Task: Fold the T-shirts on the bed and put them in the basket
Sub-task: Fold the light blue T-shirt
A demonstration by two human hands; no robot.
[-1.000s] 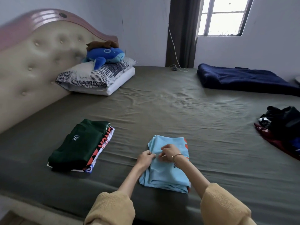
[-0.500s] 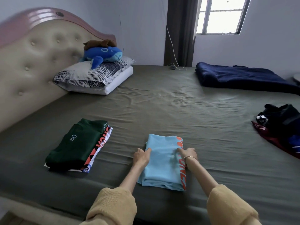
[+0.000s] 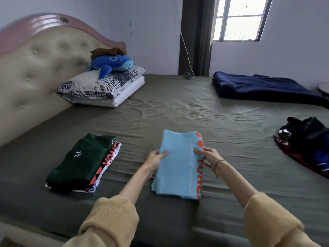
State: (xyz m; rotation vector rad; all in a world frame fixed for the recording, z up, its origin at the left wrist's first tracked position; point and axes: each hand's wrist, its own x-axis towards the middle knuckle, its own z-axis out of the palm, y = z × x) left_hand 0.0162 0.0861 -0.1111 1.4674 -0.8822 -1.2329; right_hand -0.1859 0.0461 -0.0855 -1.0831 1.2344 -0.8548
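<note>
Light-blue folded T-shirt (image 3: pixel 179 166) lies lengthwise away from the person on the bed (image 3: pixel 178 111), left hand (image 3: pixel 155 158) and right hand (image 3: pixel 209 156) pinching its opposite long edges.

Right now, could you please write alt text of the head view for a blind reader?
A person's left hand and right hand grip the sides of a folded light blue T-shirt with orange lettering on an olive green bed sheet. A folded dark green T-shirt tops a stack to its left.
</note>
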